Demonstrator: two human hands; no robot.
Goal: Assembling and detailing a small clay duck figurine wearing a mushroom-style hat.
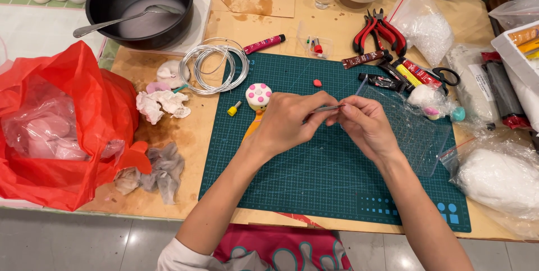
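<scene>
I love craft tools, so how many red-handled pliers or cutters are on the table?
2, lying crossed together on the bare tabletop above the green cutting mat: one pair of pliers on the left, the other beside it by a clear bag. More may be hidden under the bags.

head-worn camera looks steeply down; close over the worktable [264, 24]

bright, even overhead light; soft short shadows under the forearms, mild glare on plastic bags [499, 178], sharp focus, slight edge distortion.
</scene>
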